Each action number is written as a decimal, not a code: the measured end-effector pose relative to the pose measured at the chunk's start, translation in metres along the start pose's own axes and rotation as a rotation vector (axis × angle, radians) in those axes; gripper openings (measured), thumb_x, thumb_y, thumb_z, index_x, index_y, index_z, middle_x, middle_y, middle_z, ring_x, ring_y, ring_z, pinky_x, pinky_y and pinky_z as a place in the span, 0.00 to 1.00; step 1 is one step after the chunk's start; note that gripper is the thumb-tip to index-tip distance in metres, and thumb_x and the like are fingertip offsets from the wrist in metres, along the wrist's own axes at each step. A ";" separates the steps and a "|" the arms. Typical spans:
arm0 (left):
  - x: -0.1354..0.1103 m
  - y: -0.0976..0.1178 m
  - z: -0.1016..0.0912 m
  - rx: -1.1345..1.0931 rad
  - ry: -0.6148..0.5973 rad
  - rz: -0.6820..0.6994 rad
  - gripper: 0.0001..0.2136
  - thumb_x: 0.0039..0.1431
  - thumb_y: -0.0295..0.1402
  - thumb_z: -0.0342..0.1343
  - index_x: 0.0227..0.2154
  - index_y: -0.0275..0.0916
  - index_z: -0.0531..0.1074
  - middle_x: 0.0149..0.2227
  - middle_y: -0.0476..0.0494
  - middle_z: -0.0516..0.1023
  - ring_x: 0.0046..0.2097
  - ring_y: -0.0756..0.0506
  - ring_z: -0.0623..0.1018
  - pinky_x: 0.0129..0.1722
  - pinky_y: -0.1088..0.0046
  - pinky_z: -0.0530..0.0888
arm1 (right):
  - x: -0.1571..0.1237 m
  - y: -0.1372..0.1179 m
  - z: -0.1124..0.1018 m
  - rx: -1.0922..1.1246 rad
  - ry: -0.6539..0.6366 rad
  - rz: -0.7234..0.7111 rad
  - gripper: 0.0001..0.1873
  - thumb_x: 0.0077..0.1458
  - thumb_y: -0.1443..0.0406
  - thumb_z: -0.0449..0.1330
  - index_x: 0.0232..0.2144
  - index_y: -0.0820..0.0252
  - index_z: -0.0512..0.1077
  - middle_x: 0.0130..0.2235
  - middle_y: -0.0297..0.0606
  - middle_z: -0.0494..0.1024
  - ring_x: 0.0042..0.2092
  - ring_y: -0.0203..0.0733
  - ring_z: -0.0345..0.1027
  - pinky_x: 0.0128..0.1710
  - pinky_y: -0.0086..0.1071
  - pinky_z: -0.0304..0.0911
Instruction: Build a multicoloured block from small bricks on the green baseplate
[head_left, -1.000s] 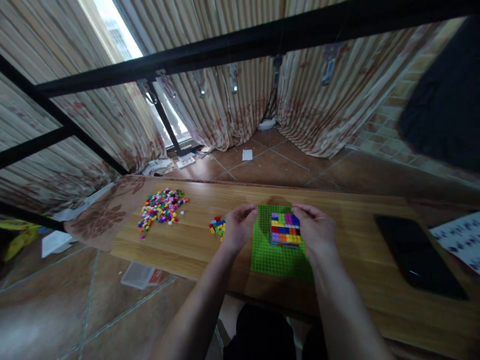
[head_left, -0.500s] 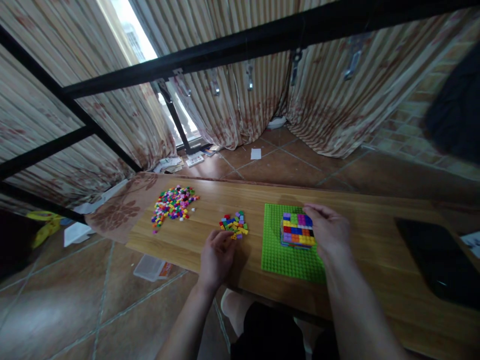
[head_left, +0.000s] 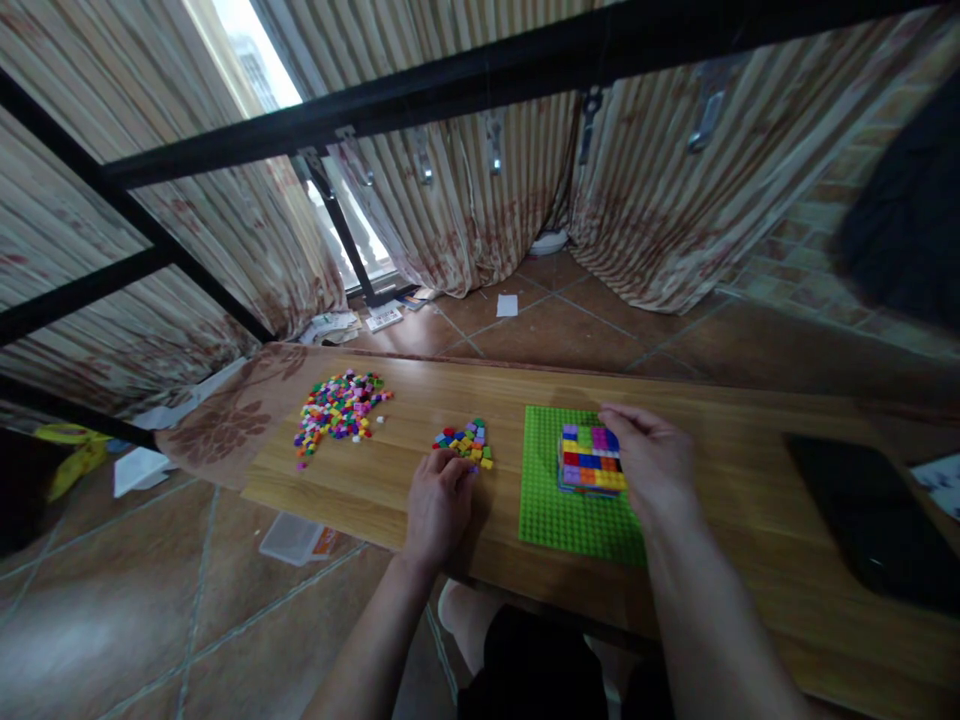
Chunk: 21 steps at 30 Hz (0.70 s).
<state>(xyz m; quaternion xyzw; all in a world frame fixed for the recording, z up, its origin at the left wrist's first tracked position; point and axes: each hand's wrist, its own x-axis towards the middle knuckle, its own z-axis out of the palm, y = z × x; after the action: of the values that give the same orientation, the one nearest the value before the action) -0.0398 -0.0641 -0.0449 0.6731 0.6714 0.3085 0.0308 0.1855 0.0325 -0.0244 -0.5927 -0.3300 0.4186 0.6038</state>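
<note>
Multicoloured plastic-brick stack [head_left: 590, 463]: right, on green studded baseplate [head_left: 541, 500]
Left hand [head_left: 439, 505]: palm down, fingers curled at mixed-colour brick pile [head_left: 466, 441]; can't tell grip
Right hand [head_left: 656, 462]: fingers bent, narrow, at stack's right; hold unclear

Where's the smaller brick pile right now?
In the head view, the smaller brick pile lies on the wooden table by the left hand, with the larger brick pile to its left and the green baseplate to its right.

A room in a home
Beige striped, floral fabric curtains [head_left: 637, 200] reach down to a brown tiled floor [head_left: 585, 325].
</note>
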 end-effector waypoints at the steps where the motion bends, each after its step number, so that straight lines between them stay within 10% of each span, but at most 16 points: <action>1: 0.000 0.001 -0.001 -0.004 0.015 -0.003 0.05 0.60 0.29 0.55 0.34 0.40 0.77 0.40 0.42 0.76 0.44 0.43 0.76 0.46 0.63 0.74 | 0.000 -0.001 0.000 0.003 0.000 0.006 0.07 0.37 0.64 0.67 0.25 0.57 0.79 0.29 0.35 0.82 0.31 0.40 0.74 0.33 0.33 0.69; 21: 0.062 0.089 0.028 -0.431 -0.135 0.044 0.10 0.59 0.24 0.53 0.38 0.40 0.79 0.36 0.46 0.82 0.37 0.48 0.79 0.40 0.73 0.74 | 0.001 -0.001 0.001 -0.018 -0.040 -0.046 0.10 0.39 0.60 0.66 0.26 0.58 0.79 0.31 0.39 0.83 0.35 0.44 0.75 0.39 0.38 0.68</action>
<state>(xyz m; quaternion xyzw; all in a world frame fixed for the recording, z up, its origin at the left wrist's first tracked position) 0.0462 -0.0050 -0.0036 0.6847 0.5713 0.3998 0.2119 0.1850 0.0338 -0.0238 -0.5821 -0.3593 0.4132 0.6011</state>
